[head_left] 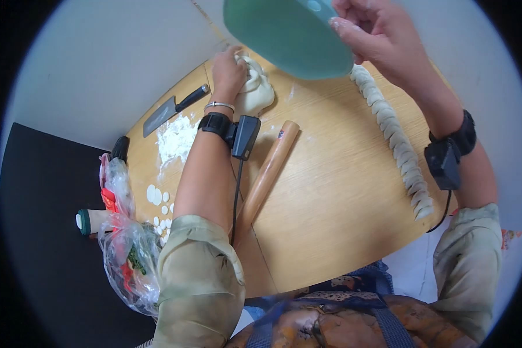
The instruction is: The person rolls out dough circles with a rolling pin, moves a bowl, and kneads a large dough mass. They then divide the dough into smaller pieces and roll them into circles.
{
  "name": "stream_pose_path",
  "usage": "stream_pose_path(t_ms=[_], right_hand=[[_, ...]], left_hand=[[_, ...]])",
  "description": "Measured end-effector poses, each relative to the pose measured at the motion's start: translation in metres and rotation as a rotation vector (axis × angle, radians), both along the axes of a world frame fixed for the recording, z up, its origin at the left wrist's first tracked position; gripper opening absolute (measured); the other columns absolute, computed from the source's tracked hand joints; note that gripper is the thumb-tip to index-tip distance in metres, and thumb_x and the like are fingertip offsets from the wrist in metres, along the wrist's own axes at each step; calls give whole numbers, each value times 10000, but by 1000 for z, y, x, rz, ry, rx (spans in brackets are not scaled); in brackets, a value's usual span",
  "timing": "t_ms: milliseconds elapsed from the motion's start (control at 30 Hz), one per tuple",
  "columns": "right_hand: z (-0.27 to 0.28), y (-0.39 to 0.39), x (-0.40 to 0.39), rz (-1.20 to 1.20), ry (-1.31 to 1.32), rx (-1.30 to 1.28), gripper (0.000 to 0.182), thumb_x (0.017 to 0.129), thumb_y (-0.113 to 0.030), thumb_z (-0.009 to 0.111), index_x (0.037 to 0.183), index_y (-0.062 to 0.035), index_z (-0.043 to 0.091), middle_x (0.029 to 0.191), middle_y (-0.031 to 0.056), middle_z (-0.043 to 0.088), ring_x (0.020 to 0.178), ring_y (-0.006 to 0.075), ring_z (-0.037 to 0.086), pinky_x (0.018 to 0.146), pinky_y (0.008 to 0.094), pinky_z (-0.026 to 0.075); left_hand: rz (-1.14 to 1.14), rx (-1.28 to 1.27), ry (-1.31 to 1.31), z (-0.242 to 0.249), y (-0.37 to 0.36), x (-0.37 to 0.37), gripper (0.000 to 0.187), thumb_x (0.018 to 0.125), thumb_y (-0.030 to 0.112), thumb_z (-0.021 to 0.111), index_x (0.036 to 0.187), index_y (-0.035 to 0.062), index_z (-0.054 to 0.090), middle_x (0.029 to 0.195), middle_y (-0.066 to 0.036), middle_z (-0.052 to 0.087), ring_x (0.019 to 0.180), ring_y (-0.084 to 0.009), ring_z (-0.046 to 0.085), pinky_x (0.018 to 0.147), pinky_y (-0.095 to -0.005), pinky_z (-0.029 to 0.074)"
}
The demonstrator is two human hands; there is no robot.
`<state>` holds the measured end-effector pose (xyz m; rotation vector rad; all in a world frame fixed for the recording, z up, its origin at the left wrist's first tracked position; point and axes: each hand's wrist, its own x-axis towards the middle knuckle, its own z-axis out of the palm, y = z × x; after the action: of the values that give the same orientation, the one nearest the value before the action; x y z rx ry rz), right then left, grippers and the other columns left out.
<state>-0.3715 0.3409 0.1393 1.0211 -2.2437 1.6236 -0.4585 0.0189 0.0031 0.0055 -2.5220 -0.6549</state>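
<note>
At the table's far edge, my left hand (229, 72) is closed on a soft, pale lump of dough (255, 93), its fingertips partly hidden by the dough's folds. My right hand (383, 35) is raised and grips the rim of a green bowl (287, 40), holding it tilted above the table just right of the dough. Part of the bowl is cut off by the top of the view. A wooden rolling pin (269, 174) lies diagonally near my left forearm. Left of that forearm is a patch of white flour (177, 139).
A long row of overlapping dumplings (394, 139) runs along the right side of the wooden table (330, 203). A black-handled cleaver (174, 109) lies at the far left. Small dough discs (155, 195), plastic bags (130, 255) and a green-capped bottle (93, 221) sit along the left edge.
</note>
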Motion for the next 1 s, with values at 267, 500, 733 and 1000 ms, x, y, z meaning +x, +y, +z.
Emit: stream_pose_path(t_ms=[267,500,733,1000], right_hand=[[-5,-10,-12,-81,167,79,123,896,-107,628,843,-6,582,614,23,563,542,84,520,508,274,412],[-17,-18,-22,-93,256,119,133,888,-104,633,826,-5,569,595,40,545,534,90,510,500,284,402],[-25,-30,-32,-88,189,89,138,886,-96,628,803,-6,565,606,31,536,539,103,515,504,291,405],[-29,-44,-37,-131,244,128,143,886,-103,641,820,2,570,630,50,541,570,114,495,530,299,410]], left_hand=[[-245,-302,-268,37,-10,21,570,807,393,709,1283,82,666,1316,-286,587,1158,-441,609,980,-479,514],[-183,-415,-188,18,10,66,811,693,465,835,1381,106,600,1508,-306,409,1260,-459,570,1063,-458,496],[-107,-225,-148,13,14,66,675,762,201,748,1400,84,558,1441,-229,505,1253,-418,560,1067,-452,473],[-283,-213,15,25,-18,89,951,745,382,821,1473,-34,374,1397,-339,502,1212,-469,588,1055,-426,493]])
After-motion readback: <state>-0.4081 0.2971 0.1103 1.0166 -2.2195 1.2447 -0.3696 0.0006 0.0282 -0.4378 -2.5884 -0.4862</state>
